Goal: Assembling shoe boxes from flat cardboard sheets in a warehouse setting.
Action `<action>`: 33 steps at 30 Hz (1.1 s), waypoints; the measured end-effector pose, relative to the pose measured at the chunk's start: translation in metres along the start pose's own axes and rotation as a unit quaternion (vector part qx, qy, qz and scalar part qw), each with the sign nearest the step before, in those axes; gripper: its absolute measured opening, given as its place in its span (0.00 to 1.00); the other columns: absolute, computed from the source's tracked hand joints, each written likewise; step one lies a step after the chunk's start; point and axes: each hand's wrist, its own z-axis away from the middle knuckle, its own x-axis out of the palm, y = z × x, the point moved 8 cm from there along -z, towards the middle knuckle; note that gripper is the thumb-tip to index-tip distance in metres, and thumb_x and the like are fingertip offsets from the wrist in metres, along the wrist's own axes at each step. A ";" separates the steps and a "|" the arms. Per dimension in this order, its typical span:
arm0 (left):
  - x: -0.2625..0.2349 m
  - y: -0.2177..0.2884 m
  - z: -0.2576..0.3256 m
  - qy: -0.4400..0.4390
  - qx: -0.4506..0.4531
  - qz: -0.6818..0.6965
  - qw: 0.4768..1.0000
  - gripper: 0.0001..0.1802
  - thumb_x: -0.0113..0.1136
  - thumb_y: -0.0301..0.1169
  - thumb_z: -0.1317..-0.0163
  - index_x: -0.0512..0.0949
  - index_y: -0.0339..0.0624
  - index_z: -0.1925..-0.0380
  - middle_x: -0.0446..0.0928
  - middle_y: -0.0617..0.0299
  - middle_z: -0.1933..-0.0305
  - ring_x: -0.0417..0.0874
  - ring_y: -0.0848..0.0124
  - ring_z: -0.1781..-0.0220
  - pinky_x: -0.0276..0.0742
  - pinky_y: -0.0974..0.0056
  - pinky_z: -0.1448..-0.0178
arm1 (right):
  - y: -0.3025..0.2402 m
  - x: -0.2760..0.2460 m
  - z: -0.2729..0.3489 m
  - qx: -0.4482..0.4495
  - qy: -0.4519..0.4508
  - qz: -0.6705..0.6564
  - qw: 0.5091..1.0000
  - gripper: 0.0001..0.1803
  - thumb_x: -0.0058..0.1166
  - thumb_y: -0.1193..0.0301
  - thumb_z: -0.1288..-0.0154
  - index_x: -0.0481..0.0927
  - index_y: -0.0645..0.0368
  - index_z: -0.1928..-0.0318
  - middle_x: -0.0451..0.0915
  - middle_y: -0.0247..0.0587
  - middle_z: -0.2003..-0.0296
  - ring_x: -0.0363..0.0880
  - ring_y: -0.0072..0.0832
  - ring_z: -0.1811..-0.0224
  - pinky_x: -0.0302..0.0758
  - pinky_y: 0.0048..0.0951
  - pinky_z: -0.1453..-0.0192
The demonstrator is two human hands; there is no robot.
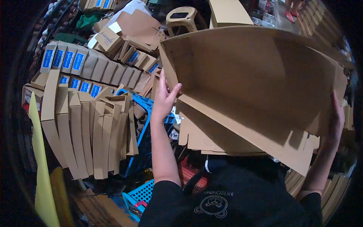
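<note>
A large open cardboard box [242, 72] is raised in front of me, tilted so that its bare inside faces me. My left hand [165, 96] is closed on its left end, with the thumb over the near corner. At the opposite end, my right hand [336, 117] presses along the outer wall, its fingers partly hidden by the board. One flap of the box's near side hangs down at the lower right. Beneath it lie flat cardboard pieces [211, 132], shaded by the box.
Folded cardboard boxes [79, 132] stand in a row at left, with blue-labelled boxes [73, 58] behind. A blue crate [141, 132] and a turquoise basket [145, 195] sit beside my left arm. A stool [181, 19] holds a dark flat object. Another person's feet [290, 17] show far right.
</note>
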 end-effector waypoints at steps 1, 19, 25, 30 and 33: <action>0.006 0.008 0.000 -0.027 -0.044 0.022 0.998 0.43 0.58 0.29 0.28 0.45 0.40 0.21 0.69 0.47 0.30 0.74 0.62 0.31 0.70 0.60 0.29 | 0.005 -0.002 -0.002 0.032 -0.003 -0.014 0.999 0.27 0.55 0.57 0.26 0.78 0.61 0.36 0.77 0.44 0.38 0.75 0.32 0.36 0.68 0.34 0.30; 0.001 -0.013 0.000 0.008 -0.058 0.119 0.991 0.41 0.58 0.22 0.30 0.48 0.37 0.22 0.76 0.48 0.36 0.80 0.63 0.39 0.78 0.62 0.36 | 0.010 -0.038 -0.010 -0.079 -0.054 0.067 0.993 0.24 0.47 0.63 0.24 0.77 0.58 0.33 0.70 0.47 0.34 0.69 0.33 0.30 0.63 0.35 0.25; -0.005 -0.016 0.001 -0.008 -0.112 0.093 0.989 0.43 0.58 0.24 0.29 0.45 0.38 0.21 0.78 0.50 0.38 0.79 0.70 0.39 0.77 0.65 0.38 | 0.003 -0.017 0.004 -0.005 0.034 0.034 0.999 0.25 0.50 0.60 0.25 0.78 0.58 0.34 0.70 0.48 0.34 0.71 0.34 0.32 0.66 0.36 0.27; -0.008 -0.011 0.005 -0.040 -0.081 0.026 0.996 0.42 0.55 0.25 0.29 0.44 0.37 0.21 0.80 0.49 0.41 0.85 0.71 0.50 0.81 0.64 0.46 | 0.001 -0.015 0.006 -0.001 0.038 0.021 0.999 0.25 0.54 0.60 0.26 0.79 0.61 0.36 0.73 0.46 0.37 0.74 0.33 0.34 0.67 0.36 0.28; -0.006 0.005 0.004 -0.030 -0.093 -0.052 0.994 0.44 0.56 0.22 0.29 0.44 0.42 0.20 0.80 0.57 0.45 0.77 0.78 0.64 0.77 0.70 0.54 | 0.007 -0.022 0.000 -0.019 0.017 0.022 0.999 0.24 0.55 0.60 0.26 0.79 0.62 0.37 0.75 0.43 0.38 0.74 0.32 0.35 0.67 0.34 0.29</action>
